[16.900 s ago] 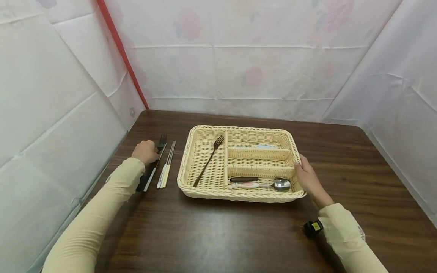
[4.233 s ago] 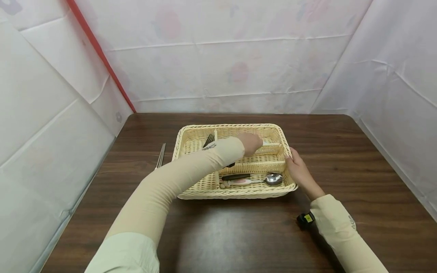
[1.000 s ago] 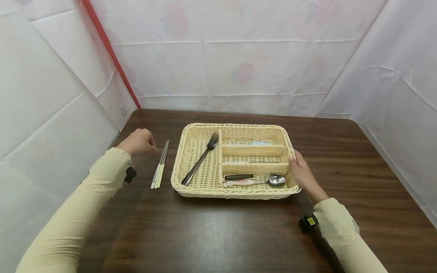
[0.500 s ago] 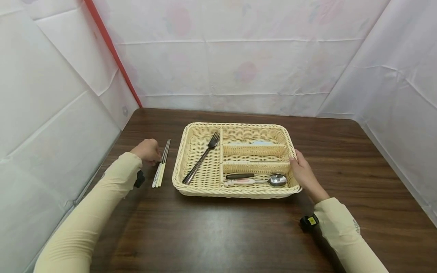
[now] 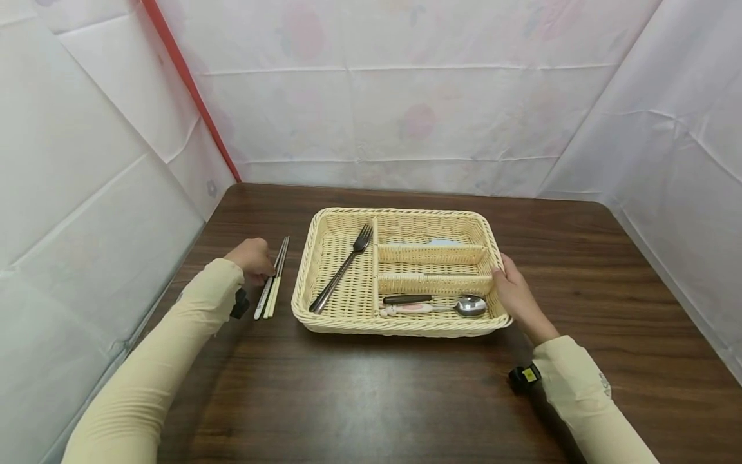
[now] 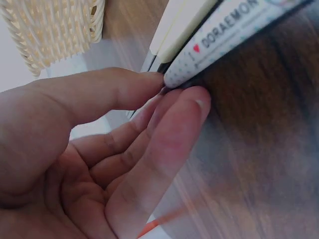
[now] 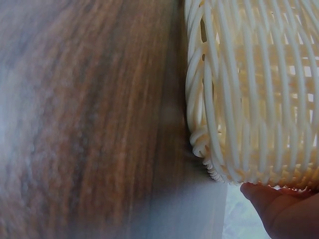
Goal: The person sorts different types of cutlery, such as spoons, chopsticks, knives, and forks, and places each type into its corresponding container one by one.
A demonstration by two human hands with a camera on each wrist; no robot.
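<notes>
My left hand is at the left of the table, beside several metal-tipped chopsticks. In the left wrist view its thumb and forefinger pinch a white printed chopstick just past the handle's end. That chopstick lies slightly apart from the pale yellow chopsticks. My right hand grips the right rim of a cream wicker basket, thumb over the edge. Inside the basket's left compartment two dark forks lie overlapping. The front right compartment holds a spoon with a white figured handle and a dark-handled utensil.
A light blue item shows behind the rear divider of the basket. The dark wooden table has white floral sheets hanging at its back and both sides. A wrist camera sits below the right sleeve.
Earlier, a fork and a thin silver-and-white utensil left the table's left side; a second fork joined the basket. Just now the left hand came down to the chopsticks, and the white one shifted left.
</notes>
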